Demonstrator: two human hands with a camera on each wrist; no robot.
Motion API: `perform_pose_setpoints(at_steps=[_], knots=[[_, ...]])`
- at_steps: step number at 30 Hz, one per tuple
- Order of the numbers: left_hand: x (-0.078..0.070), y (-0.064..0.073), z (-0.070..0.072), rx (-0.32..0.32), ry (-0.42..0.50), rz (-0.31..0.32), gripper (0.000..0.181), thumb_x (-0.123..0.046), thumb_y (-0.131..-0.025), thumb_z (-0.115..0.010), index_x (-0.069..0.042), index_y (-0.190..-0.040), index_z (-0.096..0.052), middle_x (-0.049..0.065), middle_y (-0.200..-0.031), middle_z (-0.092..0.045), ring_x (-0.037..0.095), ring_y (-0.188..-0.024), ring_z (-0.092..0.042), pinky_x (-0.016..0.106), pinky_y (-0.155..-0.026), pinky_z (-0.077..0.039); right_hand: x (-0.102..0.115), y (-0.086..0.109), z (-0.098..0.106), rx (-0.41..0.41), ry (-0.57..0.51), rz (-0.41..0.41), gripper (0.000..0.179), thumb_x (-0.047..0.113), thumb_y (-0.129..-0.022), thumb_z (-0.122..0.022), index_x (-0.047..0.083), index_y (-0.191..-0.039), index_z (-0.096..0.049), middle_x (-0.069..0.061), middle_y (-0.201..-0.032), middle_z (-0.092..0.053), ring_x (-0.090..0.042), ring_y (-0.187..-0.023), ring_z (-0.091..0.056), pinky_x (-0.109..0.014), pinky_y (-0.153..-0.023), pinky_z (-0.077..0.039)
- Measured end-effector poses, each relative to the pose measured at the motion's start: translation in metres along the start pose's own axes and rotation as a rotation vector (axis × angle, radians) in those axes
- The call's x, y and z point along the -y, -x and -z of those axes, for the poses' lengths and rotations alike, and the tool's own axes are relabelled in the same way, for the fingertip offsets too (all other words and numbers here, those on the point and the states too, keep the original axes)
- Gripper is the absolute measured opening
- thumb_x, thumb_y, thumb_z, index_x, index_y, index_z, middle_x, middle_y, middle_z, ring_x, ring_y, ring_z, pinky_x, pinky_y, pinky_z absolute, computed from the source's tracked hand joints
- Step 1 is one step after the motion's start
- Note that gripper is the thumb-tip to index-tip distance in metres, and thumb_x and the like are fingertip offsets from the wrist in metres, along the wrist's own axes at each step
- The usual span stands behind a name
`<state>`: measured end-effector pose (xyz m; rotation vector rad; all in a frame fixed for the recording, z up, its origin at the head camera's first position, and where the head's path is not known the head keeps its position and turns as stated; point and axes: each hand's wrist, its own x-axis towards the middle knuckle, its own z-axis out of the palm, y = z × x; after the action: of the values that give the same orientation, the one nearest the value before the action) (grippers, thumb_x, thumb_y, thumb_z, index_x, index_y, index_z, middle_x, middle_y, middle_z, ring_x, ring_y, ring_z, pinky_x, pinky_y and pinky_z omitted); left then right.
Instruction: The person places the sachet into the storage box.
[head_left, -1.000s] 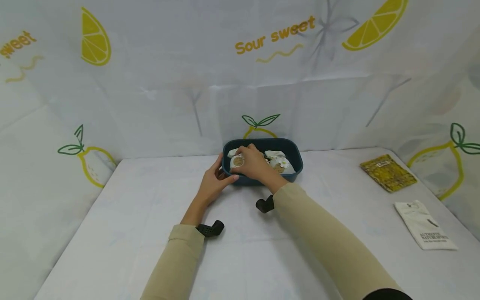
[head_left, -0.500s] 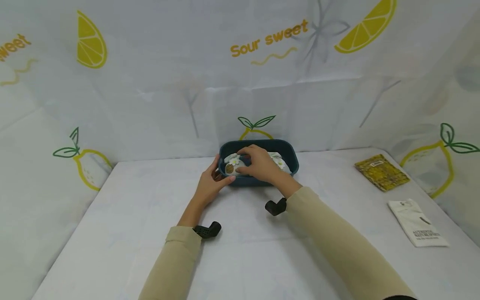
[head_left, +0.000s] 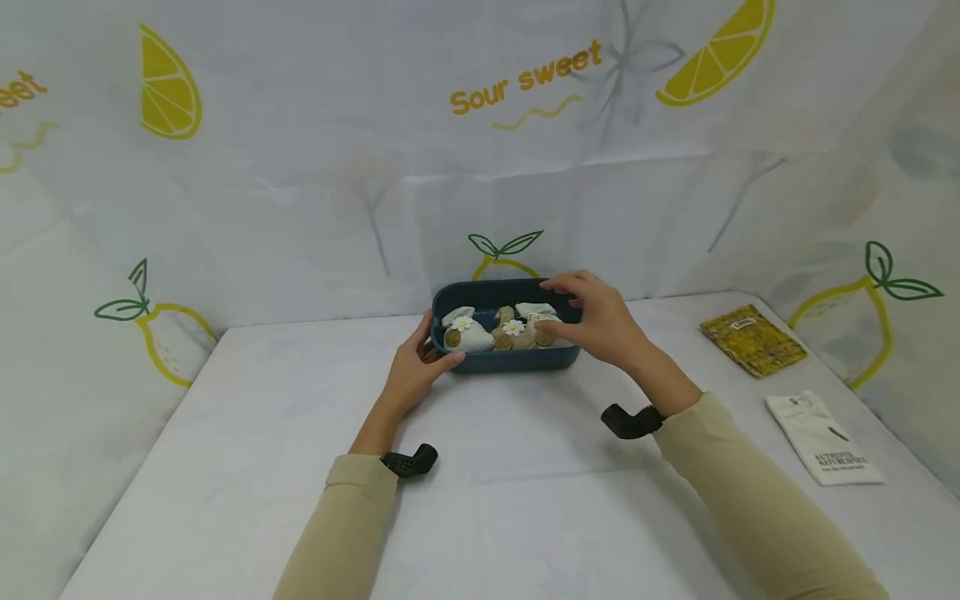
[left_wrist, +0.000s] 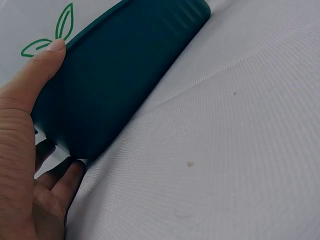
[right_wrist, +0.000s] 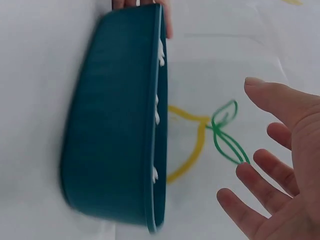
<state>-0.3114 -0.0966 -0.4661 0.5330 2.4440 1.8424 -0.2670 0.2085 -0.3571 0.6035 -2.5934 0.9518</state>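
Note:
A dark teal plastic box [head_left: 517,362] stands at the back of the table. In it lie small cloth sachets with daisy trims side by side: a white sachet [head_left: 472,337] at the left, a beige sachet [head_left: 510,337] in the middle, and another pale sachet [head_left: 534,310] at the right, partly hidden by fingers. My left hand [head_left: 411,372] grips the box's left end, thumb on the front wall and fingers round the corner. My right hand [head_left: 611,325] is over the box's right end, fingers spread and loosely bent; the right wrist view shows nothing in it [right_wrist: 295,155].
To the right on the white-covered table [head_left: 480,500] lie a flat yellow patterned packet [head_left: 753,340] and a white printed pouch [head_left: 823,440]. Directly behind the box hangs a white lemon-print cloth [head_left: 315,225].
My right hand has let go of the left sachet and moved right, up to the box's right end. The sachets now show in a row. My left hand keeps its hold on the box.

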Motion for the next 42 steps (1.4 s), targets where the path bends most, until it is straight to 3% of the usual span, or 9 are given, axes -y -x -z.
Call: perform_pose_setpoints(at_steps=[4, 9, 13, 17, 20, 25, 32, 39, 42], knots=[[-0.001, -0.001, -0.002, 0.006, 0.005, 0.008, 0.095, -0.031, -0.092, -0.076, -0.027, -0.164, -0.013, 0.006, -0.169, -0.023, 0.024, -0.152, -0.035, 0.040, -0.119, -0.038, -0.015, 0.018, 0.022, -0.100, 0.028, 0.005, 0.056, 0.016, -0.081, -0.086, 0.008, -0.132, -0.063, -0.015, -0.134, -0.059, -0.035, -0.122, -0.057, -0.056, -0.100, -0.053], [-0.002, -0.003, -0.004, 0.021, 0.014, 0.003, 0.096, -0.032, -0.092, -0.076, -0.025, -0.164, -0.013, 0.005, -0.169, -0.022, 0.025, -0.152, -0.035, 0.041, -0.120, -0.038, -0.038, 0.041, 0.043, -0.239, 0.047, -0.047, 0.059, 0.009, -0.079, -0.087, 0.007, -0.132, -0.064, -0.014, -0.132, -0.061, -0.030, -0.120, -0.059, -0.052, -0.100, -0.052], [-0.009, -0.002, -0.004, 0.024, 0.016, 0.011, 0.096, -0.030, -0.092, -0.076, -0.024, -0.164, -0.012, 0.007, -0.169, -0.022, 0.026, -0.152, -0.034, 0.042, -0.120, -0.037, -0.054, 0.047, 0.052, -0.287, 0.064, -0.076, 0.060, 0.010, -0.079, -0.087, 0.007, -0.134, -0.064, -0.015, -0.135, -0.060, -0.031, -0.123, -0.058, -0.052, -0.102, -0.051], [-0.004, -0.003, -0.004, 0.010, -0.001, 0.013, 0.096, -0.031, -0.092, -0.076, -0.025, -0.164, -0.013, 0.006, -0.169, -0.023, 0.025, -0.152, -0.035, 0.041, -0.119, -0.038, -0.065, 0.052, 0.063, -0.318, 0.074, -0.121, 0.062, 0.010, -0.079, -0.087, 0.008, -0.136, -0.062, -0.016, -0.138, -0.059, -0.033, -0.126, -0.056, -0.019, -0.108, -0.047], [-0.003, -0.002, -0.005, 0.007, -0.012, 0.019, 0.096, -0.031, -0.092, -0.076, -0.026, -0.164, -0.013, 0.005, -0.169, -0.024, 0.024, -0.152, -0.036, 0.040, -0.119, -0.038, -0.074, 0.058, 0.072, -0.342, 0.087, -0.157, 0.064, 0.011, -0.079, -0.088, 0.010, -0.138, -0.062, -0.015, -0.139, -0.059, -0.029, -0.125, -0.054, 0.001, -0.098, -0.035], [-0.002, -0.001, -0.004, 0.013, -0.015, 0.016, 0.095, -0.033, -0.092, -0.076, -0.029, -0.163, -0.013, 0.004, -0.169, -0.022, 0.024, -0.152, -0.035, 0.040, -0.119, -0.038, -0.092, 0.069, 0.091, -0.354, 0.101, -0.280, 0.067, 0.021, -0.083, -0.085, 0.016, -0.144, -0.057, -0.014, -0.145, -0.054, -0.015, -0.128, -0.052, -0.010, -0.106, -0.043], [0.001, 0.001, 0.000, -0.008, -0.006, 0.013, 0.095, -0.030, -0.092, -0.076, -0.027, -0.164, -0.013, 0.007, -0.168, -0.025, 0.026, -0.151, -0.036, 0.042, -0.119, -0.038, -0.125, 0.082, 0.103, -0.345, 0.065, -0.431, 0.074, 0.036, -0.091, -0.076, 0.018, -0.155, -0.044, -0.011, -0.159, -0.042, -0.030, -0.142, -0.046, -0.043, -0.117, -0.042], [0.001, 0.000, 0.002, -0.003, -0.010, 0.018, 0.097, -0.031, -0.092, -0.076, -0.022, -0.164, -0.012, 0.007, -0.169, -0.024, 0.026, -0.152, -0.036, 0.042, -0.119, -0.038, -0.151, 0.089, 0.102, -0.351, -0.104, -0.618, 0.079, 0.046, -0.094, -0.069, 0.031, -0.160, -0.029, 0.002, -0.168, -0.027, -0.023, -0.154, -0.031, -0.038, -0.124, -0.033], [0.002, -0.001, 0.002, -0.004, -0.013, 0.019, 0.097, -0.030, -0.092, -0.076, -0.021, -0.164, -0.012, 0.008, -0.169, -0.024, 0.027, -0.151, -0.036, 0.042, -0.119, -0.038, -0.158, 0.092, 0.101, -0.347, -0.107, -0.670, 0.082, 0.050, -0.093, -0.067, 0.028, -0.161, -0.027, -0.001, -0.169, -0.023, -0.028, -0.156, -0.025, -0.047, -0.125, -0.030]])
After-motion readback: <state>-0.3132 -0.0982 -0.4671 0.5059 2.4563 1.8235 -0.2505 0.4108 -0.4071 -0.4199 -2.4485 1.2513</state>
